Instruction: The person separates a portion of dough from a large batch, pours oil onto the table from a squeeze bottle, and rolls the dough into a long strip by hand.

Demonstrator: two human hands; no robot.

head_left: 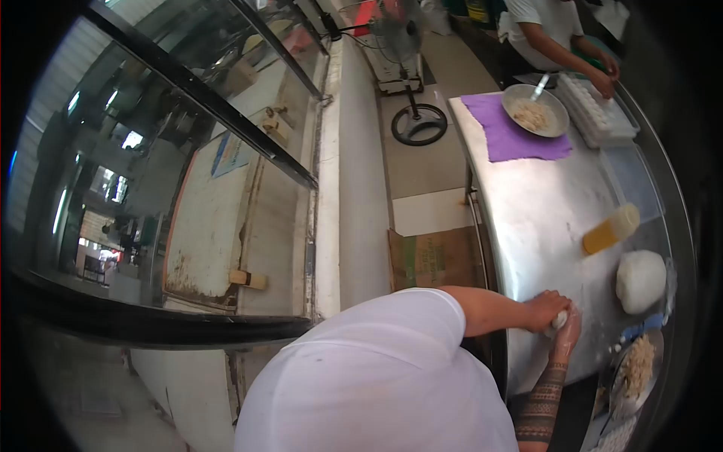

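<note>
My left hand (547,309) is closed around a small white piece of dough (559,319), which shows between my two hands over the metal table (538,245). My right hand (571,330), on the tattooed forearm, meets it from the other side with its fingers against the dough; they are partly hidden. A big white lump of dough (641,282) rests to the far side of my hands. Beside it a squeeze bottle of yellow liquid (610,229) appears tilted. Close to my right arm is a dish of pale shredded filling (639,368).
Up the table, a bowl (556,124) of filling with a spoon sits on a purple cloth (493,135). A co-worker (553,34) reaches over a tray of white pieces (595,113). On the floor are a fan (397,38) and a cardboard box (437,260).
</note>
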